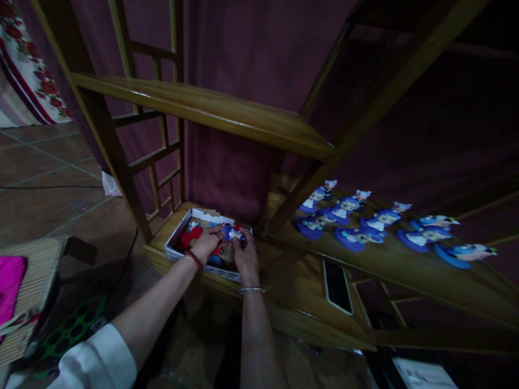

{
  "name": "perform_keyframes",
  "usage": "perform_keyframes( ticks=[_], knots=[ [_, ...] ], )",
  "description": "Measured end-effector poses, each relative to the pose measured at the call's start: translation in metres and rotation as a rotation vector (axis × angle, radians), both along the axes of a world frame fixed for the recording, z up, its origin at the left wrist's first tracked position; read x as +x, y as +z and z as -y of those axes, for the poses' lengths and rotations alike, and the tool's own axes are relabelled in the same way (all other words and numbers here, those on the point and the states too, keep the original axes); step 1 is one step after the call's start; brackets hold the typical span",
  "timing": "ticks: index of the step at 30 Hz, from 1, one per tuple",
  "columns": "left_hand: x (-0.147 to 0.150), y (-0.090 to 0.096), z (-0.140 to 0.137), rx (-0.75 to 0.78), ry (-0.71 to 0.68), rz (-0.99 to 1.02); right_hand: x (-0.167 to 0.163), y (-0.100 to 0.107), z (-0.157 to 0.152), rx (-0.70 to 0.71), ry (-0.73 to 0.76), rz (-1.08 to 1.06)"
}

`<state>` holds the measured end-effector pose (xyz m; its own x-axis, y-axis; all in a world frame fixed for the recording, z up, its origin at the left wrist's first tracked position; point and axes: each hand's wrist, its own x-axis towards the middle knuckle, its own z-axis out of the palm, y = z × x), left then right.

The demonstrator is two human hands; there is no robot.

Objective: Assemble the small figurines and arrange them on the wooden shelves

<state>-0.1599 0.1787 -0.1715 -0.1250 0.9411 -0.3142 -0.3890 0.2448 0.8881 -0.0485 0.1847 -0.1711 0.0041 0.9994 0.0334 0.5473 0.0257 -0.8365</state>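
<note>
An open white cardboard box (174,253) sits on the low wooden shelf, with red, blue and white small figures inside it. Just over the box, my left hand (206,244) and my right hand (246,258) meet at a small purple-and-white figurine (232,233). The fingers of both are closed on it, the left at one end and the right at the other. A red figure (190,235) lies in the box beside my left hand. My hands cover part of the box's contents.
Several purple-and-white figurines (348,206) stand in rows on the shelf to the right. A phone (338,287) lies on the lower wood. A wooden crossbar shelf (211,111) runs above my hands. At the left is a woven-top stool (38,281) with pink cloth.
</note>
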Motion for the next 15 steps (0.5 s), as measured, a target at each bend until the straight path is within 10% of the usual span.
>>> perform_keyframes(
  ticks=[15],
  knots=[
    [-0.001,0.010,0.003,-0.054,0.089,0.197,0.003,-0.008,0.002,0.085,-0.013,-0.172]
  ],
)
